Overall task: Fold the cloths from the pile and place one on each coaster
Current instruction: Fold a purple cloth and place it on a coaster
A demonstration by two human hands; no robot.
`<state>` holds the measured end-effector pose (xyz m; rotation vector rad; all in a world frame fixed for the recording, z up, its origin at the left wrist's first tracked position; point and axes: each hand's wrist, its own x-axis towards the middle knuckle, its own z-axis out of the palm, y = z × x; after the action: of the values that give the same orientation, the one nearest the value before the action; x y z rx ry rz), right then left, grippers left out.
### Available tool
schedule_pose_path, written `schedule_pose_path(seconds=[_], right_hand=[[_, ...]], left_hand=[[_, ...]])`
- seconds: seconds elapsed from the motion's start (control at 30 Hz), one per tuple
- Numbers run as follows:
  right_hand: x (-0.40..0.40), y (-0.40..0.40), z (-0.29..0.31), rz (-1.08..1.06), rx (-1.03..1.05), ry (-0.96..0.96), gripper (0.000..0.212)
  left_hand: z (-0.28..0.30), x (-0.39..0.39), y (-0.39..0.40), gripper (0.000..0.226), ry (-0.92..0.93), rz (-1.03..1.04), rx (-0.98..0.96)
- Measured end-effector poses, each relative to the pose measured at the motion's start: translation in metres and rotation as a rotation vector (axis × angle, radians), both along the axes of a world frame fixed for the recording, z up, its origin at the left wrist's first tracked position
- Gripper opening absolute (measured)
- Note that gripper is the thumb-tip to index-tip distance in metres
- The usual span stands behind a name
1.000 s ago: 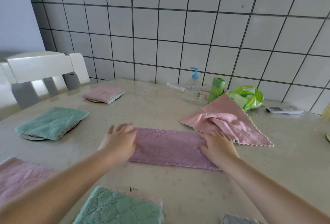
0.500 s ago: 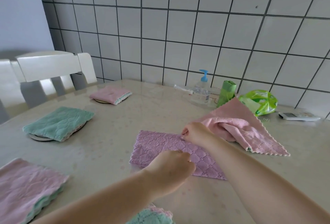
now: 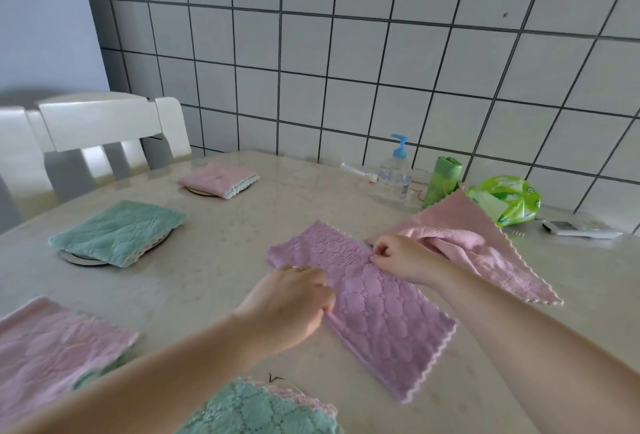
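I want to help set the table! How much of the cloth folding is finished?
Done: a teal cloth and a pink cloth sit folded on coasters. In hand: both hands pinch the purple cloth, half folded. Left: the crumpled pink cloth behind.

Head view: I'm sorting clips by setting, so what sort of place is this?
Probably a home kitchen or dining corner: a tiled wall, a white chair at a table, and a pump bottle by the wall.

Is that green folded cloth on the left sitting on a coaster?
Yes, the green folded cloth lies on a round coaster whose rim shows beneath its near edge.
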<state>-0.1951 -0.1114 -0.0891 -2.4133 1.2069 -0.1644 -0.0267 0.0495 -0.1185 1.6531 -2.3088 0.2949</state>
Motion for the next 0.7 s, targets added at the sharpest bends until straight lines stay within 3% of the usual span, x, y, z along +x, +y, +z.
schedule_pose_path(seconds=[0.13, 0.27, 0.43, 0.5, 0.6, 0.7], right_hand=[[-0.01, 0.011, 0.0, -0.118, 0.195, -0.127, 0.007], [-0.009, 0.031, -0.002, -0.138, 0.464, -0.19, 0.017], [-0.018, 0.043, -0.007, -0.148, 0.468, -0.351, 0.019], [-0.027, 0.043, -0.012, -0.07, 0.511, -0.414, 0.037], [-0.039, 0.045, -0.028, 0.117, 0.354, -0.366, 0.059], [-0.044, 0.049, -0.039, 0.226, 0.044, -0.282, 0.06]], left_hand=[[0.005, 0.029, -0.008, 0.02, 0.127, 0.198, 0.041], [0.003, 0.045, -0.023, 0.021, 0.118, 0.334, 0.059], [-0.013, 0.05, -0.023, 0.03, 0.005, 0.205, 0.013], [-0.016, 0.054, -0.021, 0.036, -0.111, 0.094, -0.012], [-0.016, 0.06, -0.014, 0.04, -0.217, -0.056, 0.02], [-0.013, 0.063, -0.012, 0.043, -0.253, -0.134, 0.028]])
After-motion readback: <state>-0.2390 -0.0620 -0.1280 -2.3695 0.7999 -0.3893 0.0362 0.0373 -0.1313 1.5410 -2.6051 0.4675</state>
